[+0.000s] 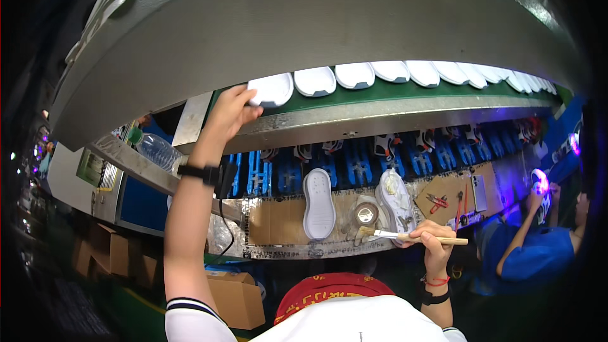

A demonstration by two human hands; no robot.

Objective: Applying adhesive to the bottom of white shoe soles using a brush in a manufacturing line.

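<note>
My left hand reaches forward to the green conveyor belt, its fingers closed on the near left edge of a white shoe sole. My right hand grips a paintbrush by its wooden handle. The bristles point left, just below a small round pot on the bench. Another white sole lies upright-lengthwise on cardboard in front of me. Right of the pot rests a further sole with crumpled pale scraps in it, its lower end close to my right fingers.
More white soles line the belt under a large metal hood. Shoe parts sit on blue racks beneath. Red-handled snips lie on the bench. A plastic bottle stands left; a co-worker in blue works at right.
</note>
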